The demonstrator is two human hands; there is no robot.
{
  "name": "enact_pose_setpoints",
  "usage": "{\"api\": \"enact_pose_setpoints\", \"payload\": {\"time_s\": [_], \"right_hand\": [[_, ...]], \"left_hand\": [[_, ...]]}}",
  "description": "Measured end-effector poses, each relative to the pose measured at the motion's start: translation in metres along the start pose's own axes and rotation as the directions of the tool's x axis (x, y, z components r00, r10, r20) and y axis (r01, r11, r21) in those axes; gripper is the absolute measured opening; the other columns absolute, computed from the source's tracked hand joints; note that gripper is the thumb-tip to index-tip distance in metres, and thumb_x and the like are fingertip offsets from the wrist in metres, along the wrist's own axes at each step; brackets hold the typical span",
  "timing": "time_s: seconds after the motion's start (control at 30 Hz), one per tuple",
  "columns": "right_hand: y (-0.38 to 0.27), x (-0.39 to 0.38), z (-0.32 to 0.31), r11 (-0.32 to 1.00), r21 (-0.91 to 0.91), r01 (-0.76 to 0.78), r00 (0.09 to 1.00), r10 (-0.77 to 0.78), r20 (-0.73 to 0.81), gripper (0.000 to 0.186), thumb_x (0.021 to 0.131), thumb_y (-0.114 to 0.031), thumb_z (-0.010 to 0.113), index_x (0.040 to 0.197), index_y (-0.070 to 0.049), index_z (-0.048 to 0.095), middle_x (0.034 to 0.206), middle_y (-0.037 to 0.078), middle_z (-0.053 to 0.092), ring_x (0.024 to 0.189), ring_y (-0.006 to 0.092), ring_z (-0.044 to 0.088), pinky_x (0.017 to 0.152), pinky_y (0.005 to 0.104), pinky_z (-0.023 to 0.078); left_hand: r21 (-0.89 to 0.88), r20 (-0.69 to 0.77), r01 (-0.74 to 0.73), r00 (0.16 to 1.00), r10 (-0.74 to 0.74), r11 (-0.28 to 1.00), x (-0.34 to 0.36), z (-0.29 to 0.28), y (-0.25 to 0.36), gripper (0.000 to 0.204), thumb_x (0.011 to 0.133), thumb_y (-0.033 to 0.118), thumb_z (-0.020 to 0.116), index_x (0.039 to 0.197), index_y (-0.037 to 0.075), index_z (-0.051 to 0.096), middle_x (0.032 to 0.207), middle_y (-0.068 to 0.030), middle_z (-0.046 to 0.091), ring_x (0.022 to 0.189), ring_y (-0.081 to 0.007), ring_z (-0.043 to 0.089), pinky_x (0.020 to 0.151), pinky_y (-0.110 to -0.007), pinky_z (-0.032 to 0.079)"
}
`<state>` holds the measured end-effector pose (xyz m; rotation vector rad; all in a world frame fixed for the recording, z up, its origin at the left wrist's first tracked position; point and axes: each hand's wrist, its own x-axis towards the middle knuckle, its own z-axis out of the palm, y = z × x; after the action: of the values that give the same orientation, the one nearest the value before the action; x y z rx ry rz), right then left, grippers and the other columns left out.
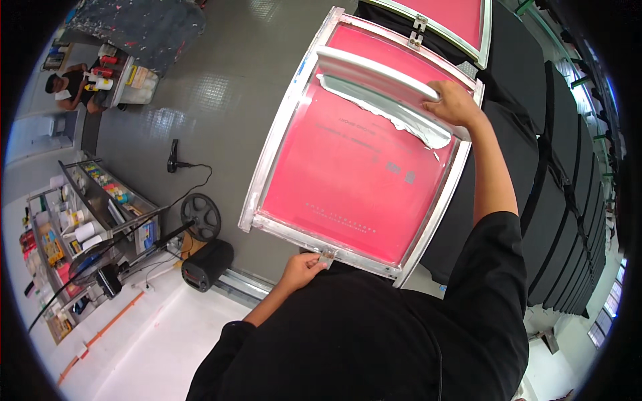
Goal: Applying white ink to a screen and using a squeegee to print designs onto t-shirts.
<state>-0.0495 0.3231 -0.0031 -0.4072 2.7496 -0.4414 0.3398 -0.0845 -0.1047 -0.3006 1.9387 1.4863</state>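
A screen frame with pink mesh and small grey printing lies in front of me. A long pale squeegee runs across its upper part, with a ragged band of white paste beside it. My right hand is closed on the squeegee's right end. My left hand pinches a small metal bracket at the middle of the frame's near edge.
Another pink screen adjoins at the top; black-covered boards line the right. At left are a co-worker, a hair dryer on the grey floor, a cluttered trolley, a wheeled stand and a black cylinder.
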Motion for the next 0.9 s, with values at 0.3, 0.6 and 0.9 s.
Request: {"api": "enact_pose_setpoints", "payload": {"time_s": [0.3,0.6,0.9], "right_hand": [[0.045,0.022,-0.008,0.993,0.104,0.059,0.998,-0.057,-0.028,0.043,0.081,-0.029,0.076,0.112,0.0,0.07,0.101,0.025,0.071,0.097,0.0406,0.067,0.089,0.044,0.051],[0.033,0.03,0.022,0.994,-0.079,0.077,0.99,-0.085,-0.113,0.048,0.081,-0.032,0.075,0.118,-0.002,0.069,0.105,0.027,0.071,0.103,0.0408,0.068,0.092,0.0477,0.052],[-0.035,-0.031,0.062,0.993,-0.035,-0.109,0.991,0.105,-0.085,0.029,0.083,-0.021,0.072,0.105,-0.003,0.071,0.091,0.027,0.07,0.092,0.0448,0.067,0.084,0.0523,0.052]], "left_hand": [[-0.044,0.086,-0.006,0.996,0.01,0.999,0.004,-0.003,-0.01,0.023,0.088,0.011,0.081,0.102,-0.005,0.073,0.074,0.0028,0.065,0.07,-0.0015,0.053,0.063,-0.023,0.046],[0.004,0.083,-0.028,0.996,0.027,1.0,0.005,-0.006,-0.009,0.023,0.086,0.011,0.083,0.1,-0.005,0.073,0.071,0.004,0.06,0.068,-0.0018,0.049,0.061,-0.022,0.045],[0.108,0.16,-0.172,0.975,0.154,0.979,0.014,-0.013,-0.01,0.032,0.084,0.023,0.082,0.08,-0.003,0.063,0.06,-0.0107,0.054,0.055,-0.0136,0.047,0.057,-0.032,0.045]]}}
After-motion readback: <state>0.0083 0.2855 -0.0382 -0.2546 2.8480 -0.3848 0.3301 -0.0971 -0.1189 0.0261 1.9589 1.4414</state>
